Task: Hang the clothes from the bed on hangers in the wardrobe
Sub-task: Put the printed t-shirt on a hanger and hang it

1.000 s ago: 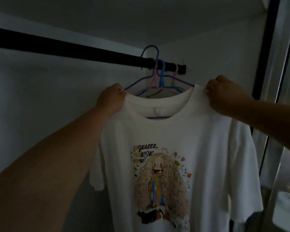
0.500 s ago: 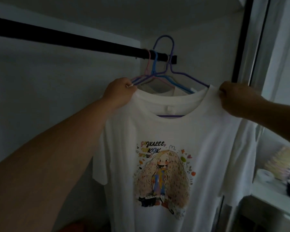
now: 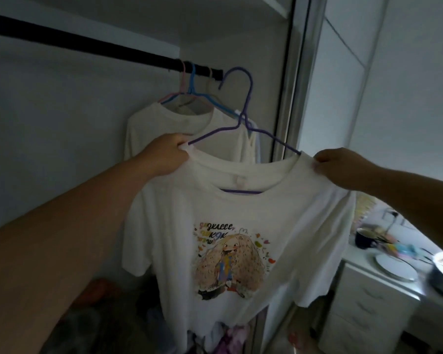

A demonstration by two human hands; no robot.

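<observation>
- My left hand (image 3: 164, 154) pinches the left shoulder seam of the white T-shirt (image 3: 230, 226), just where the purple hanger (image 3: 243, 118) comes out of the collar; fingers curled tight on the cloth, and whether they also catch the hanger wire I cannot tell.
- My right hand (image 3: 343, 167) grips the right shoulder of the same shirt, fingers curled round the fabric beside the collar edge.
- The shirt hangs spread between my two hands, in front of the wardrobe opening and below the black rail (image 3: 87, 44).
- The purple hanger sits inside the shirt: its arms run out of the neck on both sides and its lower bar shows through the neck opening. Its hook is up near the end of the rail; I cannot tell whether it is on the rail.
- The shirt is white, short-sleeved, round-necked, with a colourful print of a long-haired cartoon figure and some lettering above it.
- Both my arms reach forward and up, bare, the left from lower left, the right from the right edge.
- Behind, a cream garment (image 3: 164, 129) hangs on the rail with a pink hanger (image 3: 182, 80) and a blue hanger (image 3: 193, 83).
</observation>
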